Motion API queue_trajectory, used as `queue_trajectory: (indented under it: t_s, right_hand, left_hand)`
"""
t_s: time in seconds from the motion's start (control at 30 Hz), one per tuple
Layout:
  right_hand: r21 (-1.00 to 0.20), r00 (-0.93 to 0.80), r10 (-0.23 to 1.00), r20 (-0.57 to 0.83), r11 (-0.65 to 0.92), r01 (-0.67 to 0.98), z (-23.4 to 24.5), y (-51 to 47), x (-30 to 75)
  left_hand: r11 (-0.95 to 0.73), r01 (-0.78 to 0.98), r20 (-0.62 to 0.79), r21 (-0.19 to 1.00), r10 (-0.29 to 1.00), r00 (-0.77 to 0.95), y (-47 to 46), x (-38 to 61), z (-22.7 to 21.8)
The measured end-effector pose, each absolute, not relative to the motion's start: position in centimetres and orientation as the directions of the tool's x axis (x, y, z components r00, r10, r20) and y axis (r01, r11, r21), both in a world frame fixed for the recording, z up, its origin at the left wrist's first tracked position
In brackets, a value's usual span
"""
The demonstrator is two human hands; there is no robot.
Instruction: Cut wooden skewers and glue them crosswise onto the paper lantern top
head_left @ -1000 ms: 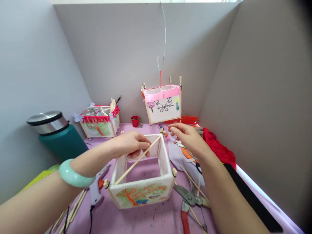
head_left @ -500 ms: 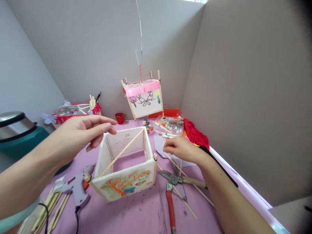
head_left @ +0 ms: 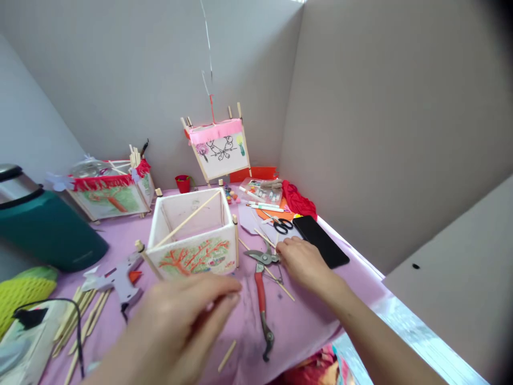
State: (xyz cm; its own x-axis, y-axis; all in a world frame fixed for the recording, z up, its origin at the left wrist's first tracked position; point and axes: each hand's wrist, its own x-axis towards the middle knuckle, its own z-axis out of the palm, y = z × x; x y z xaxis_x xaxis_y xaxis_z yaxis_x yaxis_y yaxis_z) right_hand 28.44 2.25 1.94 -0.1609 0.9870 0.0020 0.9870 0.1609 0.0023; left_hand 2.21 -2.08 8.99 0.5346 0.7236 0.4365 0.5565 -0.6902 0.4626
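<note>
My left hand [head_left: 180, 326], blurred, is low in front of the box-shaped paper frame [head_left: 196, 254]. Its thumb and index fingertips come together; anything between them is too small to make out. The frame has a tree drawing on its front panel and a thin stick [head_left: 190, 219] diagonally across its open top. My right hand [head_left: 302, 262] lies over one handle of the pruning shears [head_left: 260, 291] and some thin sticks [head_left: 264, 237]. Its fingers curl downward, so what they grip is hidden. A short stick piece [head_left: 227, 356] lies near my left fingertips.
A glue gun [head_left: 122, 280] and loose sticks [head_left: 80, 315] lie left, near a teal bottle [head_left: 48, 230]. A black phone [head_left: 323, 240] and scissors [head_left: 282, 224] lie right. A second decorated box [head_left: 116, 198] and a hanging lantern [head_left: 220, 152] are behind.
My left hand has moved from above the frame's left side down to its front, fingertips closing together. My right hand has come down onto the shears and sticks. The view has shifted right and down.
</note>
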Motion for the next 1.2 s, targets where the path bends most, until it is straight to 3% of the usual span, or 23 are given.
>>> queue_trajectory:
  t_s: [0.07, 0.17, 0.37, 0.5, 0.63, 0.83, 1.03, 1.2]
  right_hand:
    - [0.044, -0.146, 0.989, 0.027, 0.144, 0.989, 1.8, 1.9, 28.1]
    - [0.042, -0.155, 0.985, 0.07, 0.153, 0.987, 2.2, 1.0, 27.7]
    - [-0.147, -0.095, 0.99, 0.104, 0.11, 0.983, 1.3, -2.9, 26.5]
    - [-0.319, -0.033, 0.993, 0.11, 0.067, 0.946, -0.2, -4.5, 26.3]
    - [-0.46, -0.037, 0.999, 0.023, 0.043, 0.887, -0.2, -4.1, 28.2]
    - [-0.379, -0.036, 0.995, -0.088, 0.0, 0.925, 0.3, -2.5, 29.8]
    - [-0.181, -0.034, 0.999, -0.031, 0.028, 0.983, 0.2, -2.4, 28.9]
    - [-0.183, 0.039, 0.999, -0.017, -0.042, 0.982, 0.4, -2.7, 29.4]
  left_hand:
    - [-0.622, 0.61, 0.212, 0.491, 0.764, 0.609, -3.3, 5.0, 6.6]
    - [-0.455, 0.76, 0.03, 0.464, 0.866, 0.499, -4.5, 7.1, 3.1]
    - [-0.342, 0.882, 0.05, 0.323, 0.937, 0.345, -6.0, 7.8, -1.7]
    - [-0.322, 0.915, -0.01, 0.244, 0.943, 0.334, -5.9, 7.8, -2.0]
    - [-0.345, 0.91, -0.047, 0.229, 0.93, 0.364, -5.6, 7.5, -1.8]
    - [-0.379, 0.891, 0.074, 0.25, 0.925, 0.372, -6.1, 6.2, -3.0]
    - [-0.427, 0.868, 0.184, 0.254, 0.902, 0.39, -6.1, 5.0, -4.0]
    - [-0.435, 0.863, 0.205, 0.259, 0.897, 0.39, -6.0, 5.7, -3.3]
